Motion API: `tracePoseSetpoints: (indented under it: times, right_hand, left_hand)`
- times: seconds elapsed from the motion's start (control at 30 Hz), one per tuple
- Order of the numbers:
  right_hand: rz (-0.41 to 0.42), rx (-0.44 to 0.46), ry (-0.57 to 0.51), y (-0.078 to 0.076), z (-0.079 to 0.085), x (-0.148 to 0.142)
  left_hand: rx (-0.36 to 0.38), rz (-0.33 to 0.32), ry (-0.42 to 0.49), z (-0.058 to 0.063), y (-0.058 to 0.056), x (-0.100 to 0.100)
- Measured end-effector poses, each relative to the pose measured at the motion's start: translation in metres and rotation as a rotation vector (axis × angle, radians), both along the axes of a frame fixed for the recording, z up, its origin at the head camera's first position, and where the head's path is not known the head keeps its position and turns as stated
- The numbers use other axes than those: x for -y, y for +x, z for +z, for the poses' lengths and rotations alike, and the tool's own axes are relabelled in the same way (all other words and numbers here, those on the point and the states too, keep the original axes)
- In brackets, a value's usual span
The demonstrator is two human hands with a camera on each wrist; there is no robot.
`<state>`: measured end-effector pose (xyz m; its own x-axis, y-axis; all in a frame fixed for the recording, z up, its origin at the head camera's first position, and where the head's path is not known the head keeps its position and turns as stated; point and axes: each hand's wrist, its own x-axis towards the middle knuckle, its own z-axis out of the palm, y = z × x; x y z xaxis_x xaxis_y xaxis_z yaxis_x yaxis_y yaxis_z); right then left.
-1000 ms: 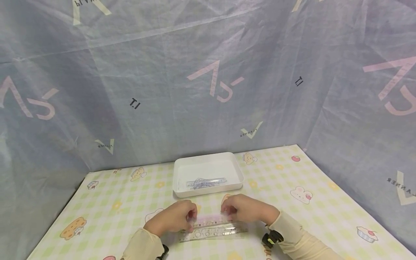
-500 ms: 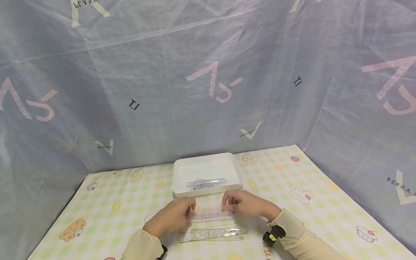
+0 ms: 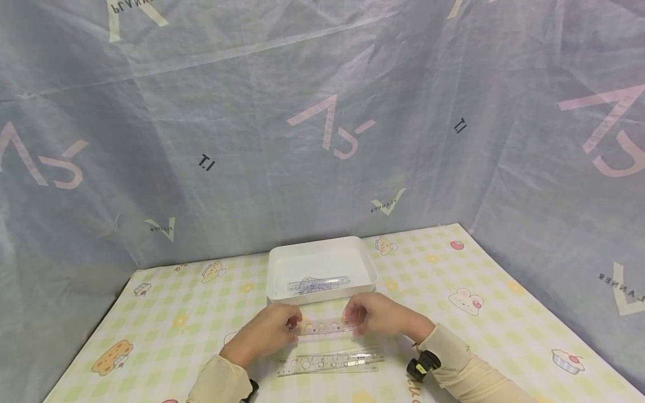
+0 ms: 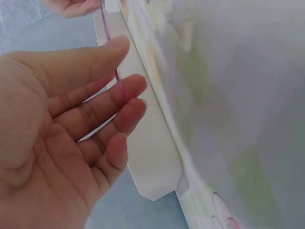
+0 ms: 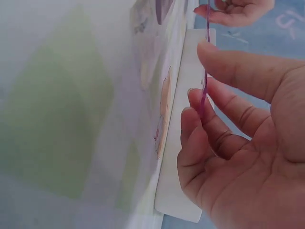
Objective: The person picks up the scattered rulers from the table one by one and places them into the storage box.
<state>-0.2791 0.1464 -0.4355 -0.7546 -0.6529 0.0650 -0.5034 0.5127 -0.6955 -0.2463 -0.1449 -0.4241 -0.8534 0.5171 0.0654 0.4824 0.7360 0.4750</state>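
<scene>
Between both hands a clear pinkish-purple ruler [image 3: 322, 326] is held level, raised off the table in front of a white tray. My left hand [image 3: 267, 334] pinches its left end between thumb and fingers; the left wrist view shows the ruler [image 4: 118, 81] edge-on as a thin purple line. At the other end, my right hand [image 3: 382, 316] pinches it the same way, with the purple edge of the ruler [image 5: 205, 90] in the right wrist view. Nearer the front, several transparent rulers [image 3: 330, 362] lie overlapping on the tablecloth.
Beyond the hands stands the shallow white tray [image 3: 322, 298], with bluish clear rulers [image 3: 318, 284] lying in its front part. A checked tablecloth [image 3: 186, 358] with cartoon prints covers the table. Grey-blue fabric [image 3: 262, 140] hangs behind and at the sides.
Both hands have lifted the pink ruler away from the transparent rulers and moved it forward toward the tray. Its face has tilted, so its cut-out holes now show. The other rulers stay put.
</scene>
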Motion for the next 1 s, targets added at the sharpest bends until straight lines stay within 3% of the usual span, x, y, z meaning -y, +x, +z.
tracePoseSetpoints:
  times: [0.33, 0.77, 1.0]
  right_hand:
    - [0.040, -0.079, 0.047, 0.0010, 0.0001, -0.0002]
    - [0.038, -0.102, 0.052, 0.0023, 0.0008, 0.0000]
    - [0.004, -0.212, 0.071, 0.0028, 0.0029, -0.0001]
  left_hand:
    - [-0.012, 0.029, -0.013, -0.0019, -0.0020, -0.0013]
    - [0.005, 0.041, -0.003, -0.0006, 0.0017, -0.0001]
    - [-0.047, 0.040, -0.011, 0.0033, 0.0021, 0.0008]
